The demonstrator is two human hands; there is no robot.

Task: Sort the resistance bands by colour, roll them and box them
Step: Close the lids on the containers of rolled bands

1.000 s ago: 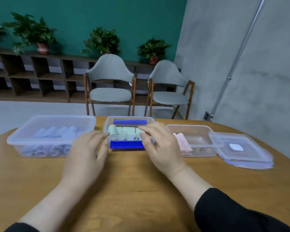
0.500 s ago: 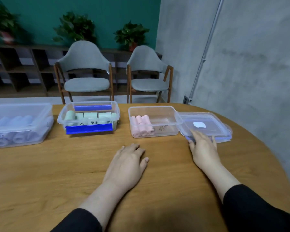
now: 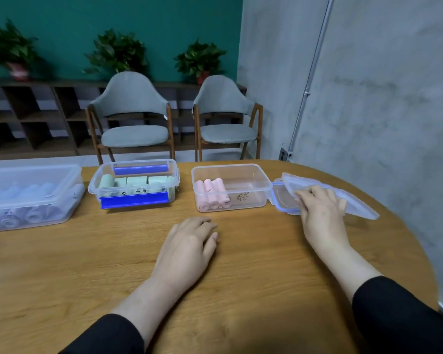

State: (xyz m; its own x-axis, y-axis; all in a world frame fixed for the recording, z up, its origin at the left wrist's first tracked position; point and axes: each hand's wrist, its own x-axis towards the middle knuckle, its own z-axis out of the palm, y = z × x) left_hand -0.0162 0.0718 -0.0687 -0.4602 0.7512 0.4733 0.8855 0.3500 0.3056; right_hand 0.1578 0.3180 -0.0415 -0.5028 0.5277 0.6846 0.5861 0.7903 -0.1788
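Observation:
Three clear plastic boxes stand in a row on the wooden table (image 3: 62, 264). The left box (image 3: 69, 190) holds blue rolled bands (image 3: 33, 190). The middle box (image 3: 173, 181), with blue clips and its lid on, holds green rolls (image 3: 136, 180). The right box (image 3: 261, 185) stands without a lid and holds pink rolls (image 3: 211, 194) at its left end. My right hand (image 3: 320, 215) grips a clear lid (image 3: 356, 203) and holds it tilted above a second lid (image 3: 281, 200) lying on the table. My left hand (image 3: 187, 249) rests flat on the table in front of the pink box.
Two grey chairs (image 3: 134, 118) stand behind the table. A shelf with potted plants (image 3: 115, 54) runs along the green wall. A grey concrete wall with a pipe (image 3: 310, 80) is on the right. The table's rounded edge curves near the lids.
Both hands left the green box. The view turned right. My right hand went to the lids beside the pink box and lifted the top one; my left hand settled on the table.

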